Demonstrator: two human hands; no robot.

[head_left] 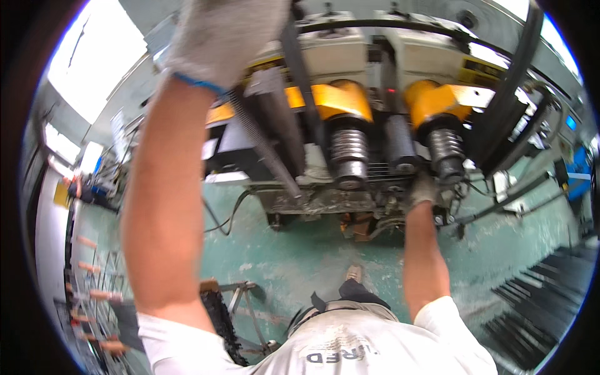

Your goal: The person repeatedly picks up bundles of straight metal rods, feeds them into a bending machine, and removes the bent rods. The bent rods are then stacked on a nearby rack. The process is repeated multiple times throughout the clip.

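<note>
My left hand, in a pale knit glove with a blue cuff edge, is raised high at the top of the head view. Its fingers run past the upper edge, so what they hold is hidden. Below it hangs a long thin coil spring beside a dark upright bar. My right hand, also gloved, reaches into the lower front of a machine, under a dark cylinder. Its fingers are lost among the dark parts there. Two yellow housings carry ribbed metal shafts beside that hand.
Cables hang by the machine over the green floor. A metal stand with black pieces is at lower left. Dark long strips lie in stacks at right. At far left, a rack holds orange-ended pieces.
</note>
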